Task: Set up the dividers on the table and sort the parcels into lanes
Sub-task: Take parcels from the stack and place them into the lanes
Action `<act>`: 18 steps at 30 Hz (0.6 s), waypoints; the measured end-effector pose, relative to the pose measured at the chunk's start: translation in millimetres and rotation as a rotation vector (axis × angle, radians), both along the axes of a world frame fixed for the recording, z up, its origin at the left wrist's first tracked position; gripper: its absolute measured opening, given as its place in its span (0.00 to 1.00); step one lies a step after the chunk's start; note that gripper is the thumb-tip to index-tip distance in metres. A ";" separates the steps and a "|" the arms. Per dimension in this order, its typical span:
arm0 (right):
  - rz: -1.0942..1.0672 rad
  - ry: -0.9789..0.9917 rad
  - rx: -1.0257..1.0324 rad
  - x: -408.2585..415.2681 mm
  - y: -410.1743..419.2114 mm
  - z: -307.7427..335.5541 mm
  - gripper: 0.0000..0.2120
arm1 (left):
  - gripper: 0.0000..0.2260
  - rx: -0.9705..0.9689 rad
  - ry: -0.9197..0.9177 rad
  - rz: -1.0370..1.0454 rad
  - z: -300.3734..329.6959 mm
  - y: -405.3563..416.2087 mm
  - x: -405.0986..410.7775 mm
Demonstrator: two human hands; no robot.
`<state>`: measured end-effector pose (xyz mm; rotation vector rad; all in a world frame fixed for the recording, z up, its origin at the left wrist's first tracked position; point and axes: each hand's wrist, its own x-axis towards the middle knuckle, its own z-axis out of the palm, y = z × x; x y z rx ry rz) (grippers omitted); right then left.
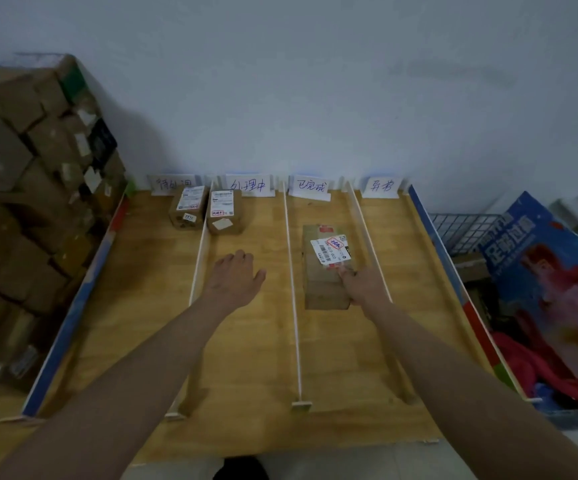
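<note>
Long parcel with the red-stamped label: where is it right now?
Head view: the long parcel lies in the third lane from the left, between two white dividers, right of centre. The right hand rests on its near right edge.

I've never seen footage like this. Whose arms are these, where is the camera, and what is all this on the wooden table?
No machine here: these are a person's two bare arms, filmed by one wide-angle camera worn on their head, looking forward and down.

The wooden table is split into four lanes by thin white dividers, each lane with a handwritten paper sign at the wall end. Three cardboard parcels are sorted so far: a small parcel in the far-left lane, a second small parcel in the next lane, and a longer parcel in the third lane. The fourth lane shows no parcel.

The right hand rests on the longer parcel's near right side, seemingly placing or pushing it. The left hand hovers open above the second lane, holding nothing.

Stacked boxes wait at left.
</note>
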<state>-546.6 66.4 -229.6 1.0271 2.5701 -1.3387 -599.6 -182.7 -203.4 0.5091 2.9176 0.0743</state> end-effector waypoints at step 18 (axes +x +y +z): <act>0.119 -0.164 0.072 -187.8 55.4 -90.9 0.26 | 0.23 0.007 -0.022 0.051 -61.3 69.2 -174.3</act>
